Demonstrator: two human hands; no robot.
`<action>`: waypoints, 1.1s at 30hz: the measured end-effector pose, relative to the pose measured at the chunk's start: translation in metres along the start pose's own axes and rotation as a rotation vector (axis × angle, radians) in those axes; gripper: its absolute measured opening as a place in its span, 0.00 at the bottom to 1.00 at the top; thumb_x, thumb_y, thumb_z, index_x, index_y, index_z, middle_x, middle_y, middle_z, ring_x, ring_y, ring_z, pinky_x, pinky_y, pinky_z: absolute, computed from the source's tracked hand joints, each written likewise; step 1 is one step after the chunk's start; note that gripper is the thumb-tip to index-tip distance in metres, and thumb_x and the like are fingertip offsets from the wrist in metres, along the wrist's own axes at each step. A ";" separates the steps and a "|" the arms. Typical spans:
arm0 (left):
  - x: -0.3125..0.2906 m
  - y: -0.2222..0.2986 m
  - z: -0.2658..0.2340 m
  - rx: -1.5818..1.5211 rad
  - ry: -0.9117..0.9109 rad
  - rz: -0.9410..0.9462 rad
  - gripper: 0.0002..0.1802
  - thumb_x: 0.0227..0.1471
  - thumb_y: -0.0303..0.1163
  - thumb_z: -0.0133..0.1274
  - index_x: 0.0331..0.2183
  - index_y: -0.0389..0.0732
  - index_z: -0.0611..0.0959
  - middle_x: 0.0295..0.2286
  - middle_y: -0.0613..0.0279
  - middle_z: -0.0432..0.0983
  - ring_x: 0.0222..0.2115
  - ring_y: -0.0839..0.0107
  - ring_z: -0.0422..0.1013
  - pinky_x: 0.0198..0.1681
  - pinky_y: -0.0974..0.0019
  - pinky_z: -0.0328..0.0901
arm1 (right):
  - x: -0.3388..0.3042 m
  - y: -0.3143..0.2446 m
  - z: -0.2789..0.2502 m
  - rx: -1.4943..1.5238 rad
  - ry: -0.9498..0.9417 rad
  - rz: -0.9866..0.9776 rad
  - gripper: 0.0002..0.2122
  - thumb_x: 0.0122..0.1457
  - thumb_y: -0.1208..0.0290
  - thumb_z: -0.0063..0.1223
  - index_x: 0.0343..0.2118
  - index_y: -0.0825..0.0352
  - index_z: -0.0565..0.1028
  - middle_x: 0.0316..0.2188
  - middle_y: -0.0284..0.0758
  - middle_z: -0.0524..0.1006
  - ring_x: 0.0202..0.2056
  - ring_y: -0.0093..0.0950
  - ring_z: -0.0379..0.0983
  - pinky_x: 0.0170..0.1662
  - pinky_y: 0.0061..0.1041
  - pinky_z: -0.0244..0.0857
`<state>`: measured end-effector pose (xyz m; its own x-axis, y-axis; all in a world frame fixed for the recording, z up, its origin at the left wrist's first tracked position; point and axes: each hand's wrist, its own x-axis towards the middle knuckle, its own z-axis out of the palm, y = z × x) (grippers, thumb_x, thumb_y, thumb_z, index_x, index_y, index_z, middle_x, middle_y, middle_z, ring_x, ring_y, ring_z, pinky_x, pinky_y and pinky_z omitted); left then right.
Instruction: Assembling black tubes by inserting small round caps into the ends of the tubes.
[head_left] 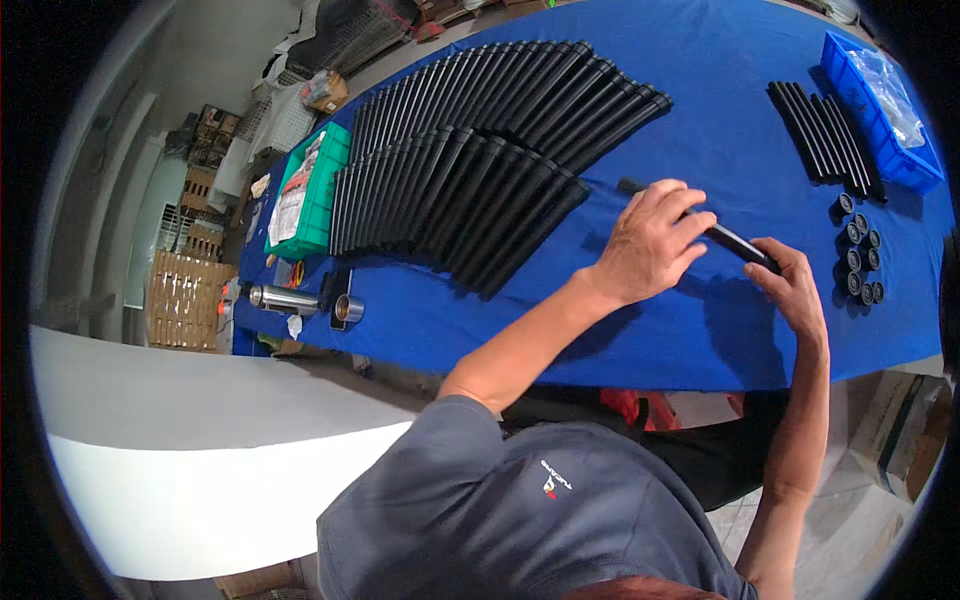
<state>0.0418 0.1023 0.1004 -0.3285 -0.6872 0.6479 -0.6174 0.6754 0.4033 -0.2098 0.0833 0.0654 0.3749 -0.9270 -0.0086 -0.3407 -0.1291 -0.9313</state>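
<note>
A black tube [738, 246] is held slantwise above the blue cloth between my two hands. My left hand [655, 240] wraps round its upper left part, and a dark end sticks out past the fingers. At the lower right end, my right hand [790, 280] grips the tube with thumb and fingers. To the left, many similar black tubes [470, 200] lie side by side in two fanned rows. Right of my hands, a smaller group of thin black tubes [815, 135] lies together. Several round black caps [854, 260] stand in a cluster below that group.
A blue bin [915, 168] with clear plastic bags sits at the far right. On the left are a green crate [318, 205] with papers, a steel flask [285, 298] and a metal cup [348, 310]. Blue cloth [640, 345] covers the table up to its near edge.
</note>
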 end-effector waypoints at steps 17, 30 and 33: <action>-0.093 -0.121 -0.174 0.537 0.193 -0.555 0.16 0.46 0.31 0.61 0.38 0.35 0.82 0.35 0.50 0.77 0.37 0.53 0.74 0.42 0.56 0.69 | 0.010 -0.008 0.035 -0.072 -0.045 -0.099 0.32 0.50 0.65 0.65 0.58 0.69 0.65 0.37 0.43 0.76 0.31 0.31 0.76 0.35 0.31 0.70; -0.120 -0.205 -0.190 0.624 -0.005 -0.790 0.21 0.47 0.34 0.61 0.43 0.34 0.82 0.39 0.48 0.78 0.41 0.53 0.74 0.47 0.57 0.67 | 0.007 -0.005 0.041 -0.293 -0.151 -0.093 0.30 0.52 0.66 0.63 0.57 0.67 0.65 0.35 0.45 0.77 0.38 0.43 0.75 0.42 0.40 0.68; -0.122 -0.203 -0.191 0.655 -0.010 -0.783 0.20 0.48 0.34 0.61 0.43 0.33 0.82 0.39 0.48 0.78 0.42 0.53 0.74 0.49 0.57 0.67 | 0.007 -0.010 0.042 -0.292 -0.154 -0.085 0.30 0.52 0.66 0.63 0.57 0.67 0.65 0.36 0.46 0.77 0.39 0.44 0.75 0.43 0.40 0.68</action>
<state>0.3442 0.1002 0.0630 0.3308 -0.8775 0.3472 -0.9302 -0.2412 0.2768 -0.1676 0.0926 0.0594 0.5304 -0.8477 -0.0112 -0.5270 -0.3193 -0.7876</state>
